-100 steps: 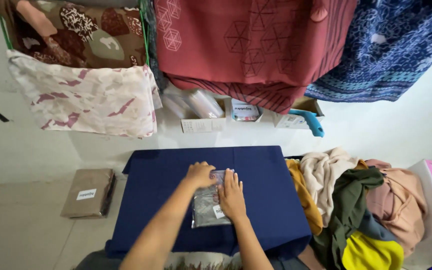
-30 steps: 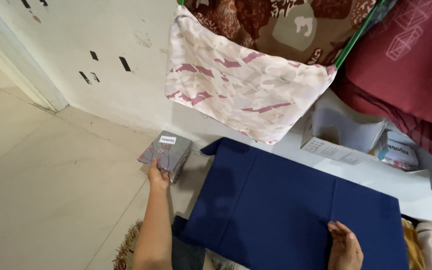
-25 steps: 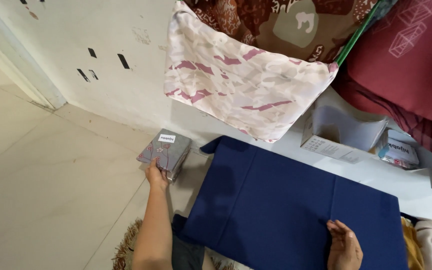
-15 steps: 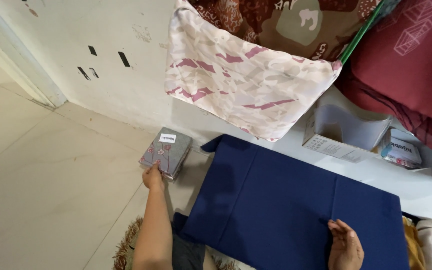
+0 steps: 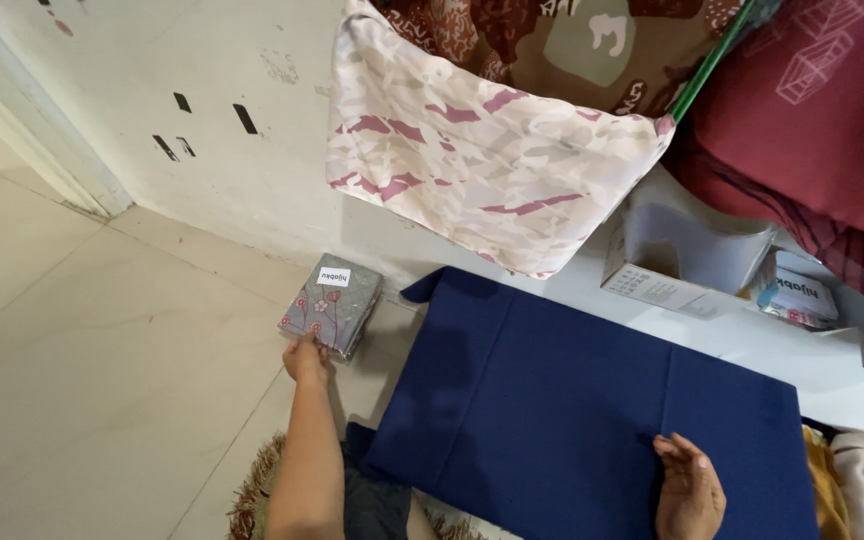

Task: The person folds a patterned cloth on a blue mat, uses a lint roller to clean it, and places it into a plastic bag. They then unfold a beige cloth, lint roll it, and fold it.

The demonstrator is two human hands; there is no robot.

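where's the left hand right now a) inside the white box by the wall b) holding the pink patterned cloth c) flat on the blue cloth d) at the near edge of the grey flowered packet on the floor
d: the left hand reaches out over the floor tiles with its fingers at the near edge of the grey flowered packet, while the right hand rests on the blue cloth.

Both arms are bare as far as they show, with no sleeve, watch or bracelet in sight. The left hand (image 5: pixel 306 358) carries no ring or glove, and its forearm runs long and slender. The right hand (image 5: pixel 690 492) is equally unadorned, its fingers (image 5: pixel 679 452) plain, nails short. A dark garment shows beneath the left forearm.
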